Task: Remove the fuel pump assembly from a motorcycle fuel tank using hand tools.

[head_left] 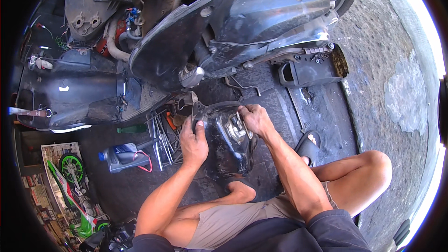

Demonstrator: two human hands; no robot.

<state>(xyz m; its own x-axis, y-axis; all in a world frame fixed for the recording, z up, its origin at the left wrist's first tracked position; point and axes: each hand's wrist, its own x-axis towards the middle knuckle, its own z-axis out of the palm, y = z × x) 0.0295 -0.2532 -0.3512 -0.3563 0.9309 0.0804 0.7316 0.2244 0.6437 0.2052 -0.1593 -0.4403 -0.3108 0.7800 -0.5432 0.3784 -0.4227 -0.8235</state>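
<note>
A glossy black fuel tank stands between my legs, with a round metal fitting on its upper side. My left hand grips the tank's left side, thumb on its face and fingers partly hidden behind the edge. At the right of the metal fitting is my right hand, its fingers curled closed by the tank's upper edge. Whatever those fingers hold is hidden. Just beyond the tank lies the scooter body, dark and dusty.
Long metal tools lie left of the tank beside a dark bottle with a blue cap. A black open-ended box sits at the right, small hardware on it. Far left rests a black scooter panel; a toy motorcycle is lower left.
</note>
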